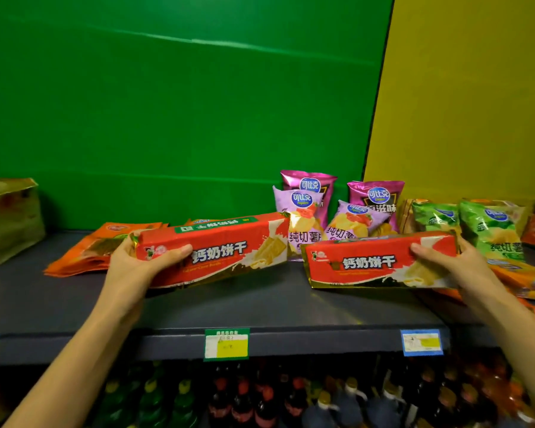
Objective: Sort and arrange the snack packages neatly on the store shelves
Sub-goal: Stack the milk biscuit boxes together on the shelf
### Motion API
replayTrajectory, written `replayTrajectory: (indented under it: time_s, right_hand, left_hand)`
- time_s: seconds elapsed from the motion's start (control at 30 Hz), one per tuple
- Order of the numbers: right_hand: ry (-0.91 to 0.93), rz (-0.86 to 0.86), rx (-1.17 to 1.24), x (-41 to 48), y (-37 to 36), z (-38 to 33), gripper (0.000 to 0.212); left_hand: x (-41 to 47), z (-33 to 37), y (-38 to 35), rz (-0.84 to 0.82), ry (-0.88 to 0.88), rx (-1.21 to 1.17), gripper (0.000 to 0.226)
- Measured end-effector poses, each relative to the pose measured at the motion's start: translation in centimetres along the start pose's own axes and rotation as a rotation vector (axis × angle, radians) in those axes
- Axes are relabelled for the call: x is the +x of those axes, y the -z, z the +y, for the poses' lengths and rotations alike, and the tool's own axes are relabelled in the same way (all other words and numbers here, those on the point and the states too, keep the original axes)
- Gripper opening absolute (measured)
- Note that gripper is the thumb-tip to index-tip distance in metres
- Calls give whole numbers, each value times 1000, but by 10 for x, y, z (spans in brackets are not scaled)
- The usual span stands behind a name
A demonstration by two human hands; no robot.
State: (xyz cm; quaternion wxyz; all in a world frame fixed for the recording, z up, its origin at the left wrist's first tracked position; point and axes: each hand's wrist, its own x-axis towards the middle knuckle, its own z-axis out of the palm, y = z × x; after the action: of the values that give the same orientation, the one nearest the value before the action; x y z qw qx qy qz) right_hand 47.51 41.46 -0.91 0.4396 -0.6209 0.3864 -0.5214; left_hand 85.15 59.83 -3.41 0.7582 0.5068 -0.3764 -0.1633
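Though gold-edged, both biscuit packs (229,237) (380,247) are long and red.

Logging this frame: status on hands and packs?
Left hand grips left biscuit pack at its left end. Right hand grips right biscuit pack at its right end. Purple chip bags stand just behind both.

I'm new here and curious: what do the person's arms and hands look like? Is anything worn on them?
Both forearms are bare as far as the picture shows, with no sleeves. The left hand and right hand wear no gloves, and no watch, bracelet or ring is visible.
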Motion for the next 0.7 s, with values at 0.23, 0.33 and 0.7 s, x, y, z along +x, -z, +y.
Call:
replayTrajectory:
  time_s: [0.23,0.33,0.7]
  right_hand:
    - [147,-53,129,7,-50,-38,111]
    - [167,-159,179,3,-98,-54,112]
    - [161,-348,448,-73,-328,-94,71]
  left_hand:
    - [-12,26,89,186,-73,110,67]
    - [-20,40,135,295,-95,129,61]
    - [-70,97,336,524,-99,228,79]
